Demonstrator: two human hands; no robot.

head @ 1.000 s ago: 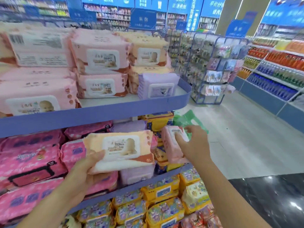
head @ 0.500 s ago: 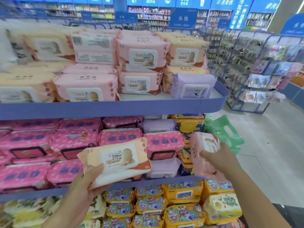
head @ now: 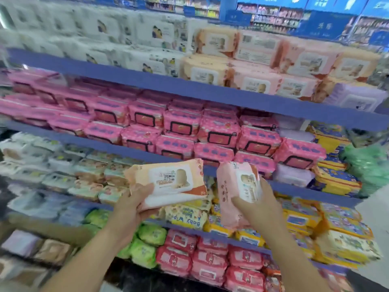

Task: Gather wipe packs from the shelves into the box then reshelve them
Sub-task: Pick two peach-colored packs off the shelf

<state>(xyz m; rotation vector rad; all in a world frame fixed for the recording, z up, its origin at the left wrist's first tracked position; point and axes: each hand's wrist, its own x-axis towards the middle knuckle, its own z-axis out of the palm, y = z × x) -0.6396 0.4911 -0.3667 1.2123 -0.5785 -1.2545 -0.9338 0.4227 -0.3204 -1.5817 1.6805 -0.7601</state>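
While left hand (head: 128, 209) is gripping peach pack (head: 168, 182), right hand (head: 259, 209) gripping pink pack (head: 233, 190), I'm fearing slick wrap slipping.

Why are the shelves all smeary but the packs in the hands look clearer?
Head view: motion blur smears the shelves, worst at the left; the peach pack in the left hand and the pink pack in the right hand look sharper; the wide lens seems to bow the shelves slightly.

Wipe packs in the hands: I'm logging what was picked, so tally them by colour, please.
Orange pack, held by the left hand: 1
Pink pack, held by the right hand: 1
Total: 2
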